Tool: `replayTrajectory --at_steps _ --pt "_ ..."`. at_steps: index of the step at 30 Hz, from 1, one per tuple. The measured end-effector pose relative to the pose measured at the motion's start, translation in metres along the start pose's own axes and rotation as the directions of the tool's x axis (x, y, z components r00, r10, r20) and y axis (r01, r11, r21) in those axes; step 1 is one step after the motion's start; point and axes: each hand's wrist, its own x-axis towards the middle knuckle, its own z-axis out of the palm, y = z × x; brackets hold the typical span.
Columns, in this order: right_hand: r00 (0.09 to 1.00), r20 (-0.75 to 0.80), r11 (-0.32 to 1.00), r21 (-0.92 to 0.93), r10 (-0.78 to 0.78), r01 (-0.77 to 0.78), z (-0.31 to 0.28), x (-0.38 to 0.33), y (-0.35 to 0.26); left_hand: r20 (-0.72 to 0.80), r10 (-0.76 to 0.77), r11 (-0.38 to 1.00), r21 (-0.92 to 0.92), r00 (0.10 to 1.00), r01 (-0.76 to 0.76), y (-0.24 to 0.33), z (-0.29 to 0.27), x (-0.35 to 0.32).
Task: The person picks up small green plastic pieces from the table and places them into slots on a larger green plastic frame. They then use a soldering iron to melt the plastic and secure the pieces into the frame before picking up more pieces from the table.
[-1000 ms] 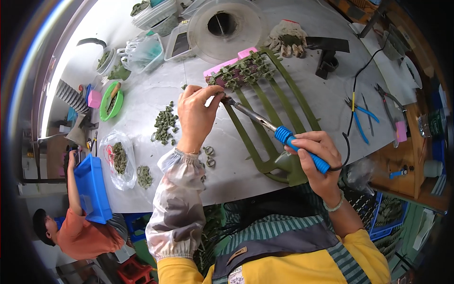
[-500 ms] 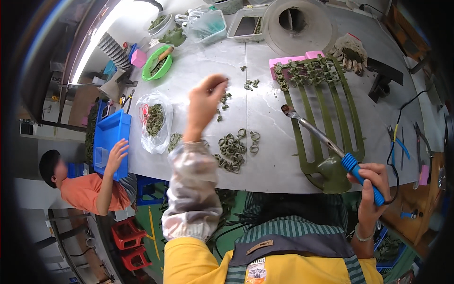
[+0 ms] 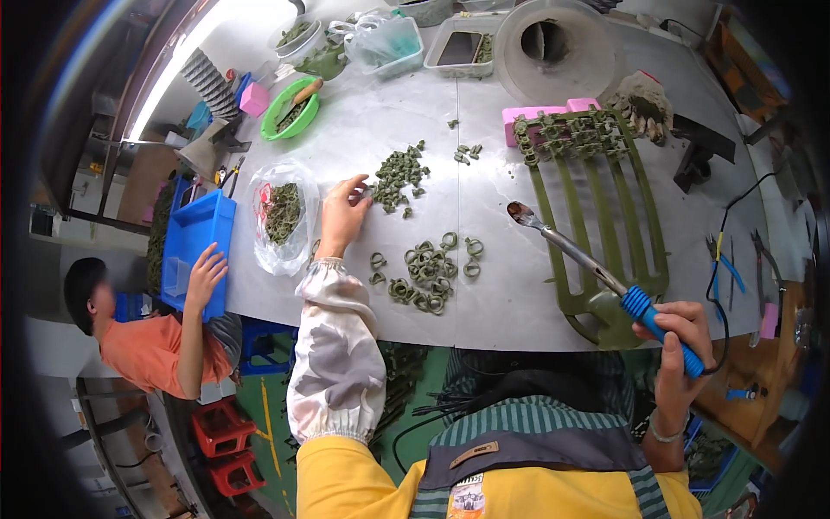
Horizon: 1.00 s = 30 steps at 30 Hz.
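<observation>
Across the grey table [image 3: 501, 290], 1 green slatted frame [image 3: 608, 229] lies lengthwise away from the worker. The right hand [image 3: 679, 333] clasps 1 blue-handled iron [image 3: 588, 265]. The left hand [image 3: 343, 221] is nearer 1 heap of green clips [image 3: 398, 180], just right of its parted fingertips; 1 cluster of rings [image 3: 424, 270] sits closer to the worker. I can't count the pieces.

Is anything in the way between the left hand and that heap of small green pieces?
Nothing visible stands between them: the left hand is just beside the heap, though contact is unclear. The green rings lie nearer the person, off that path.
</observation>
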Motion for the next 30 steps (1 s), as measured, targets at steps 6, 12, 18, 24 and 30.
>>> replayTrajectory --at_steps 6,12,18,24,30 --pt "1.000 -0.025 1.000 -0.006 0.002 -0.002 -0.001 -0.003 -0.004 -0.130 -0.078 0.997 0.009 0.988 0.080 -0.006 -0.001 -0.009" --pt "0.999 -0.054 1.000 -0.006 0.009 -0.009 -0.006 -0.001 -0.001 0.200 -0.230 0.727 -0.615 0.952 0.305 0.059 -0.008 -0.013" --pt "0.999 -0.032 0.998 -0.046 -0.036 0.035 -0.010 0.002 0.001 0.299 0.049 0.750 -0.641 0.953 0.163 0.166 0.025 -0.024" --pt "0.997 -0.030 0.996 -0.059 -0.073 0.071 -0.014 0.006 0.010 0.142 0.347 0.881 -0.389 0.927 -0.270 0.220 0.055 -0.013" --pt "0.996 -0.040 0.997 -0.024 -0.080 0.079 -0.011 0.010 0.022 0.087 0.682 0.727 0.034 0.726 -0.686 0.234 0.065 0.006"
